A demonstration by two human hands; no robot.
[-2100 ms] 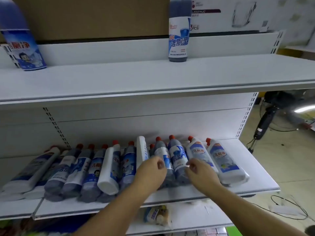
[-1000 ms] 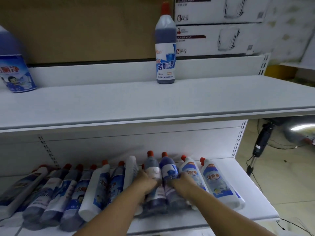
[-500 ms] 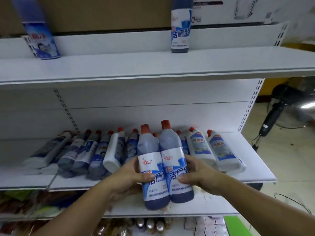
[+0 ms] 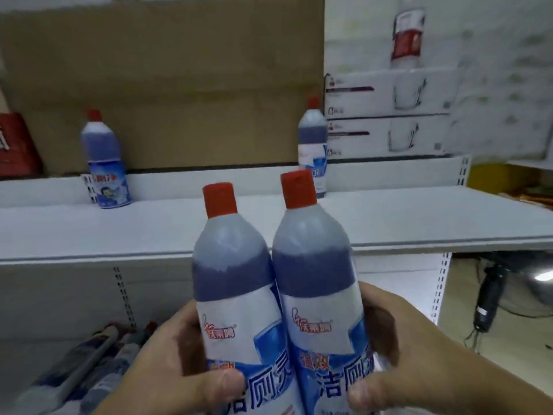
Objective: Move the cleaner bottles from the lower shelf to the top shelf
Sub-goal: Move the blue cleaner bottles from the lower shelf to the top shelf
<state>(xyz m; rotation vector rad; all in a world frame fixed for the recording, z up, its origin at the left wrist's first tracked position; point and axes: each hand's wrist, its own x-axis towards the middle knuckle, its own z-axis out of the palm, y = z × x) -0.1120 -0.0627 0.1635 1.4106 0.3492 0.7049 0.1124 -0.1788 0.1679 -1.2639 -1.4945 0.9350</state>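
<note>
The left hand [image 4: 179, 363] grips one cleaner bottle [image 4: 236, 295] and the right hand [image 4: 398, 354] grips another [image 4: 317, 280], thumbs curled across the labels, both bottles upright and touching, in front of the top shelf [image 4: 419, 223]. Squeezed side by side, either could slip or clip the shelf edge. Half a second ago they were lower, level with the lower shelf.

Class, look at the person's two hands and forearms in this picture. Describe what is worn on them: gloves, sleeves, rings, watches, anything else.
The left hand and the right hand are both bare: no gloves, and no rings on the fingers that show. The forearms entering from the bottom edge are bare too, with no sleeve, watch or band in view. The picture is somewhat blurred, so small details could be missed.
</note>
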